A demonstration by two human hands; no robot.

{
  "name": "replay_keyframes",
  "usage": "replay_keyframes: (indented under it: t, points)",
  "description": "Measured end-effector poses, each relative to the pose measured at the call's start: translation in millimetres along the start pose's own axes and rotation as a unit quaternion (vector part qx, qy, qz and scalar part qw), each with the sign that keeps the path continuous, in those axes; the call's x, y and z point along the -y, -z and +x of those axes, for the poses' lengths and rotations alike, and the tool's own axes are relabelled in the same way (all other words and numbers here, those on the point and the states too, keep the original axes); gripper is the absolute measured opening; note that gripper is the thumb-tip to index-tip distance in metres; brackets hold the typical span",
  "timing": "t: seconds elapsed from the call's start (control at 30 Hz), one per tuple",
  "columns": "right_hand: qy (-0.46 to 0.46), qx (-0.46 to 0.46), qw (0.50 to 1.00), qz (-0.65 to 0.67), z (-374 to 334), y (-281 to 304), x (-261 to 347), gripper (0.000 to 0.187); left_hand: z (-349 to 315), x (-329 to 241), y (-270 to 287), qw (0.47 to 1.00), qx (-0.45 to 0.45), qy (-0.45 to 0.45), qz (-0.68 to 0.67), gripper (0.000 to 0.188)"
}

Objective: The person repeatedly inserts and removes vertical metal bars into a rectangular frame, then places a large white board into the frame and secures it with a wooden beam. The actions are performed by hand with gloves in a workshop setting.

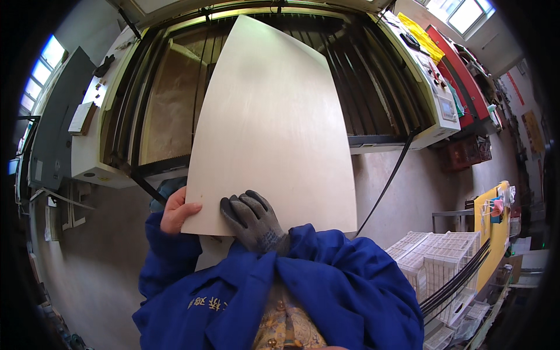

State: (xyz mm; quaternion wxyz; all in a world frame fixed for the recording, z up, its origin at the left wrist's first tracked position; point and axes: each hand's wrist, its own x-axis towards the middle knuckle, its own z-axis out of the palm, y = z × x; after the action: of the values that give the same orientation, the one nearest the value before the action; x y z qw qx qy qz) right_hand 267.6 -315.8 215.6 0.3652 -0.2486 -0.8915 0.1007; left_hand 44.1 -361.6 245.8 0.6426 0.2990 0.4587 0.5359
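A large, pale, thin wooden sheet stretches from in front of my body over the bed of a large machine. Bare fingers of my left hand are closed on its near left corner, the thumb on top; those below the sheet are hidden. My right hand, in a grey work glove with dark fingertips, lies on the sheet near its front edge, fingers stretched out. Partly hidden beside my left hand is a dark blue-grey item that I cannot make out.
The machine's raised lid spans the far side. At its right are a small control panel and a yellow cloth. White plastic crates stand at the lower right beside a yellow board. A grey cabinet stands at left.
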Motion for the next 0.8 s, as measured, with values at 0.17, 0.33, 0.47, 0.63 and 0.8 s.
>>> replay_keyframes:
  t: [0.17,0.33,0.47,0.63,0.8]
  points:
    - [0.054,0.025,0.992,0.116,-2.3,23.4,-11.1,0.059,-21.2,-12.2,-6.8,0.999,-0.018,-0.02,0.04,0.044]
    - [-0.169,0.048,0.978,-0.111,-76.6,24.1,-116.2,0.07,-37.6,18.6,59.3,0.999,-0.022,-0.012,0.032,0.045]
    - [-0.6,-0.159,0.782,-0.049,-196.5,17.4,-216.3,0.06,-53.5,57.1,102.2,0.998,-0.055,-0.005,-0.009,0.047]
    - [-0.702,-0.119,0.662,0.234,-240.9,-10.3,-238.6,0.039,-54.6,76.7,141.6,0.997,-0.051,0.045,-0.023,0.047]
    - [-0.633,-0.268,0.688,0.232,-170.5,-22.9,-245.0,0.028,-35.7,96.6,175.3,0.993,-0.065,0.091,0.023,0.045]
